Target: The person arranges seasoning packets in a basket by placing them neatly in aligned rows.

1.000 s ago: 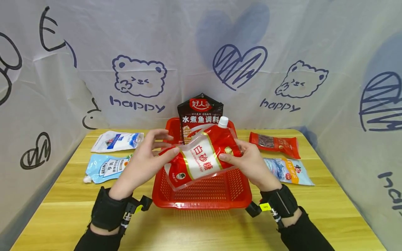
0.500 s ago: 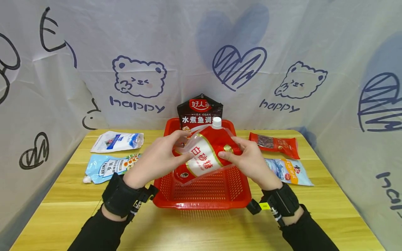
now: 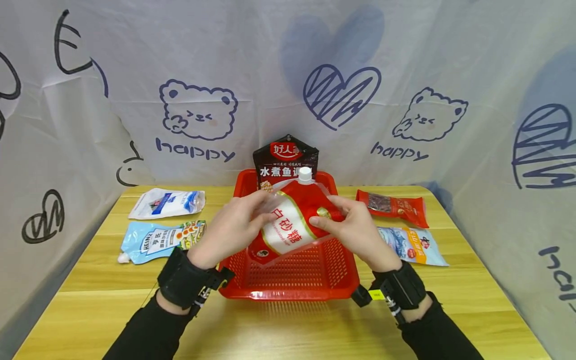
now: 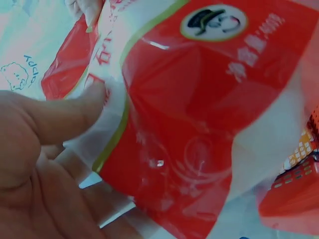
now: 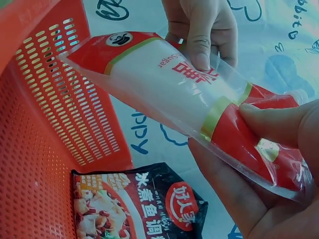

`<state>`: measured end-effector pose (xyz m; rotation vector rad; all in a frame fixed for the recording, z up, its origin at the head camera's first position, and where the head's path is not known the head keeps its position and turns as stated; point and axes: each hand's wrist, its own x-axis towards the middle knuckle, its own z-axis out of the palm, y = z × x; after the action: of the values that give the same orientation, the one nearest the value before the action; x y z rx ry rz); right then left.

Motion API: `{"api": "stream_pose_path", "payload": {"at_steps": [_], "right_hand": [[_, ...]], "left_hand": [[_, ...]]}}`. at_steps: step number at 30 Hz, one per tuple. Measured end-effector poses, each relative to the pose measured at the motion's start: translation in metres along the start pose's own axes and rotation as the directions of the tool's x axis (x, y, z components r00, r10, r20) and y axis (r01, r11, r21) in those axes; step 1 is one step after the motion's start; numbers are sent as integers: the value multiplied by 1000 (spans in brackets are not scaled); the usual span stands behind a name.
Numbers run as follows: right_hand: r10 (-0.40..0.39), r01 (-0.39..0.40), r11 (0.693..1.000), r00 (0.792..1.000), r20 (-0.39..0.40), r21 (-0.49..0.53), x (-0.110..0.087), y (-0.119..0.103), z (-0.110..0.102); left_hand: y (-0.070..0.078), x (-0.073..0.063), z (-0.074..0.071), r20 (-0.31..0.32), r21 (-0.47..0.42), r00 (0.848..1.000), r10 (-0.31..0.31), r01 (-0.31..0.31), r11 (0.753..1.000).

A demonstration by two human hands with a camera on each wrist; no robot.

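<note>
A red and white sugar pouch with a white screw cap is held tilted above a red plastic basket. My left hand pinches its left edge, thumb on the front and fingers behind, as the left wrist view also shows on the pouch. At the other side my right hand grips the upper right part of the pouch, thumb on the front; the right wrist view shows this grip on the pouch. A black and red seasoning packet stands upright at the back inside the basket.
Left of the basket lie a white pouch and a light blue Heinz pouch. On the right are a red packet and a blue and orange packet. A drawn-on white cloth backs the wooden table.
My left hand has moved right and taken hold of the pouch's left edge. The pouch has shifted slightly left, with its cap now more upright. My right hand keeps its grip.
</note>
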<state>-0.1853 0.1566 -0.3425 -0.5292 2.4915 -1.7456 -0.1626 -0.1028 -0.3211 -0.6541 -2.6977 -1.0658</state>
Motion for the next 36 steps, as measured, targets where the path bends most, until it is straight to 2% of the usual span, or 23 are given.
{"api": "stream_pose_path", "payload": {"at_steps": [6,14,18,23,27,31,36], "right_hand": [[80,-76,993,996,-43,86,-1,0,1],[108,-67,964,983,-148,259,-7,8,12],[107,-66,949,987,-119,309,-10,10,20],[27,-5,943,998,-61,333,-11,12,27],[-25,42,942,998,-58,332,-10,13,29],[-45,64,951,997,-69,302,-9,13,28],[-40,54,970,997,-65,236,-7,10,26]], "left_hand": [[-3,-1,2,-63,-55,998,1,-5,998],[-7,-5,3,-148,-140,989,-23,2,990],[-5,-6,4,-165,-192,985,-44,11,981],[-2,-6,4,-170,-252,984,-57,13,968],[-2,-7,4,-158,-279,984,-84,37,959],[-4,-9,4,-124,-303,985,-119,76,950],[-7,-10,2,-77,-314,986,-149,118,942]]}}
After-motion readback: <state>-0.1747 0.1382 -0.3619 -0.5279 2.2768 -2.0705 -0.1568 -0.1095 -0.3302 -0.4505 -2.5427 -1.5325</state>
